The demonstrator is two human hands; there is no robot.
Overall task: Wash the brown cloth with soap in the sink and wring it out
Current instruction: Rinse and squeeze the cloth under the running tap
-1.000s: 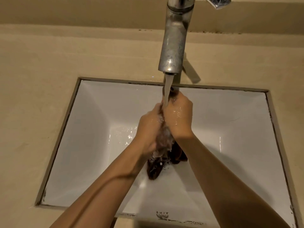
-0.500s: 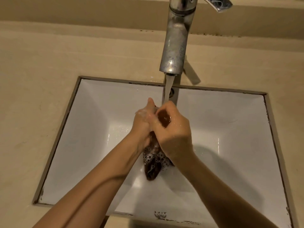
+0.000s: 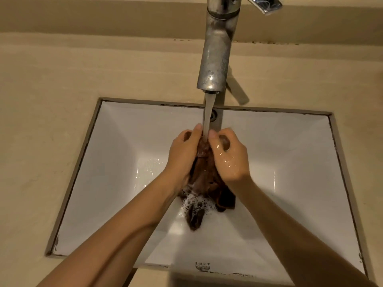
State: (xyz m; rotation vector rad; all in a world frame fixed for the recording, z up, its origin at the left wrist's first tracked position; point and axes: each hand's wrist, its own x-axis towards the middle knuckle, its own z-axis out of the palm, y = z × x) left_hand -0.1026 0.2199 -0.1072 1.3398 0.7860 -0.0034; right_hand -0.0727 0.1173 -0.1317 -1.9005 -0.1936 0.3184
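The brown cloth (image 3: 204, 177) is bunched and wet, held over the middle of the white sink (image 3: 116, 162). My left hand (image 3: 183, 154) grips its left side and my right hand (image 3: 230, 156) grips its right side, thumbs close together at the top. Water from the metal tap (image 3: 216, 59) falls onto the cloth between my thumbs. The cloth's lower end hangs down to the basin floor, covered in soap bubbles (image 3: 196, 204).
A beige counter (image 3: 51, 100) surrounds the rectangular sink on all sides. The tap's lever handle (image 3: 265, 5) sticks out at the top right. An overflow hole (image 3: 214, 114) sits in the sink's back wall behind the water stream.
My hands were pressed together around the cloth; now they have drawn apart, side by side, exposing more cloth under the stream. Foam has gathered at the cloth's lower end.
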